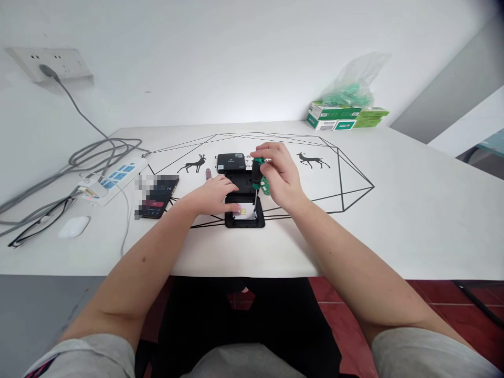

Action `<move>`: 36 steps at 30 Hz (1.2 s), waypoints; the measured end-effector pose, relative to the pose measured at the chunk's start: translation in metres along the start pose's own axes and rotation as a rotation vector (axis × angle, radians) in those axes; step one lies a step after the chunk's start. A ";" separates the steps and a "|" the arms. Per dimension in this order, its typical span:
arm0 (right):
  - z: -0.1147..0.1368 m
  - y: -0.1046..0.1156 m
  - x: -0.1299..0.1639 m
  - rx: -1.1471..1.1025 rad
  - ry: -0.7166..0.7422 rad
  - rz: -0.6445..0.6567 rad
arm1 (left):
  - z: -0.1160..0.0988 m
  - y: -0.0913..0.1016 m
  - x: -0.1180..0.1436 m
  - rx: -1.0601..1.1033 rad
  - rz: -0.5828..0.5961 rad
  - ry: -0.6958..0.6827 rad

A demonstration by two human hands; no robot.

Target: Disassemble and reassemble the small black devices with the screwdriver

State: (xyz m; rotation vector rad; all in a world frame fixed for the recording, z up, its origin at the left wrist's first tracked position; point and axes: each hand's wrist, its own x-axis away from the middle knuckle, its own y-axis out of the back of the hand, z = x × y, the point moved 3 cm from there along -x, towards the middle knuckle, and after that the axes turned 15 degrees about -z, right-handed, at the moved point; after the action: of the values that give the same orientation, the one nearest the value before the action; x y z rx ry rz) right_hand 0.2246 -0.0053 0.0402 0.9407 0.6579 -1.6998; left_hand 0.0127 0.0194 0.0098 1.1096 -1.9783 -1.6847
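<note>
Screwdriver: green-and-black handle, standing nearly upright over the open black device, its thin shaft reaching down toward the device's right inner edge; the tip is too small to make out.
Right hand: clenching the screwdriver handle from the right, fingers curling over its top and hiding much of the grip.
Left hand: lying flat on the device's left side, fingers pressing down on it, gripping nothing; the fingertips are covering part of the white and yellow inside.
Open black device: sitting near the middle of the surface, close to the front edge, just in front of the person; its far half is hiding behind both hands.
Black cover: lying just behind the device, apart from the hands.
Purple item: small, resting left of the cover; too small to identify.
Phone: lying to the left of the left hand, its screen partly blurred out.
Power strip: sitting farther left with grey cables trailing off the picture's edge.
Glasses and white case: resting near the left front edge.
Green boxes: stacking at the far right corner under a clear bag, well apart.
Open room: the surface's right half is lying bare out to its edge.
</note>
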 end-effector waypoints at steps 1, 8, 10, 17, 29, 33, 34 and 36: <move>0.001 0.001 -0.001 0.013 0.036 -0.013 | 0.000 0.000 0.000 0.002 0.000 0.000; -0.001 0.000 -0.001 -0.004 -0.016 -0.022 | 0.000 0.000 0.000 -0.001 0.003 0.007; -0.002 -0.001 0.000 -0.041 -0.090 -0.012 | 0.000 0.000 0.000 -0.002 0.003 0.005; -0.001 -0.006 0.007 -0.023 -0.137 0.113 | -0.003 0.002 0.001 0.012 0.005 -0.011; -0.004 -0.004 0.008 0.000 -0.088 0.066 | -0.002 0.002 -0.001 -0.026 0.004 -0.016; -0.008 -0.005 0.009 -0.020 -0.114 0.010 | -0.002 0.001 0.000 -0.046 -0.015 -0.032; -0.009 -0.005 0.009 -0.028 -0.121 -0.004 | -0.002 0.001 0.000 -0.047 -0.023 -0.041; -0.010 -0.005 0.010 -0.043 -0.132 -0.022 | -0.003 0.000 0.000 -0.037 -0.039 -0.062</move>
State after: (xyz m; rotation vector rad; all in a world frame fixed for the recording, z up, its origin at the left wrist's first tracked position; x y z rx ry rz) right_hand 0.2209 -0.0006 0.0267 0.7865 0.6166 -1.7440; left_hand 0.0151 0.0171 0.0109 1.1024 -1.9663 -1.7888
